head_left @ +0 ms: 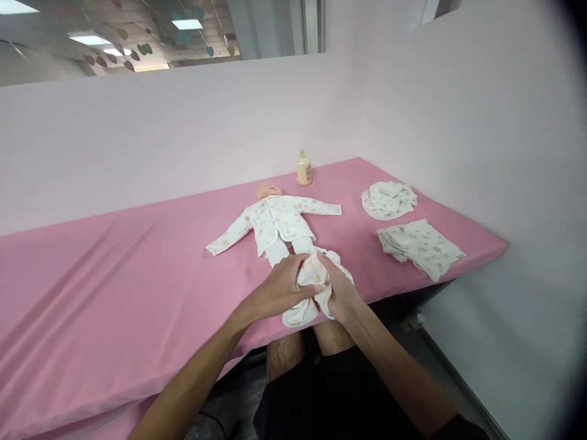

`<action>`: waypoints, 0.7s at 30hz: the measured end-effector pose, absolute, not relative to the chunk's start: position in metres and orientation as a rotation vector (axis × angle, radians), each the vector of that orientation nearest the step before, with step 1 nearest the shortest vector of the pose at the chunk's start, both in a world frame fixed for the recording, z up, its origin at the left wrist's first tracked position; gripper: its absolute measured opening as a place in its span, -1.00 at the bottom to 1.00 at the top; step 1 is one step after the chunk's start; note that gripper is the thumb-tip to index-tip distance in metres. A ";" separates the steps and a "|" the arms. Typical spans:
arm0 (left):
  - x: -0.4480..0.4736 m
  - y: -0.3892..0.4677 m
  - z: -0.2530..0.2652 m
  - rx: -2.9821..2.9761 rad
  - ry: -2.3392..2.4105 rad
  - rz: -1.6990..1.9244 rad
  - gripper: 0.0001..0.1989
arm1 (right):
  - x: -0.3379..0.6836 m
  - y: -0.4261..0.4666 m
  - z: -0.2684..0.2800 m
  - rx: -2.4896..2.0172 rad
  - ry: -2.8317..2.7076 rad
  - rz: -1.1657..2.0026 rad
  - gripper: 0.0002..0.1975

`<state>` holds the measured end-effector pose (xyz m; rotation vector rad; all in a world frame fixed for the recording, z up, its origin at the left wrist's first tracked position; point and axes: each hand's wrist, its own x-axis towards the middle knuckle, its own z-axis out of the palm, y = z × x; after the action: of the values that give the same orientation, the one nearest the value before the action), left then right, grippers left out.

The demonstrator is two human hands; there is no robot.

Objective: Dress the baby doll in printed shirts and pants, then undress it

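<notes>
A baby doll [268, 190] lies on its back on the pink-covered table, its head toward the wall. It wears a white printed jacket [283, 219] with both sleeves spread out, and its legs [277, 250] are white. At the doll's feet, my left hand [290, 284] and my right hand [338, 286] are both closed on bunched white printed baby pants [300, 315]. The cloth is gathered between my fingers and hangs toward the table's front edge. The doll's feet are hidden behind my hands and the cloth.
A pump bottle [304, 169] stands near the back wall. Two piles of printed baby clothes, a rounded pile [389, 200] and a flat folded garment [420, 245], lie on the right. The pink table cover [114, 293] stretches left. Walls border the back and right.
</notes>
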<state>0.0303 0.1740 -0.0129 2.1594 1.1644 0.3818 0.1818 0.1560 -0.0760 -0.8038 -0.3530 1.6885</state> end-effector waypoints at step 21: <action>0.053 0.182 -0.032 2.278 1.336 0.431 -0.84 | 0.184 0.150 -0.077 -0.731 -0.343 1.732 -0.56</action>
<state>0.0531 0.1824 -0.0317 2.2781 1.3356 0.4309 0.1843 0.1497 -0.0768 -0.7307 -0.3432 1.7325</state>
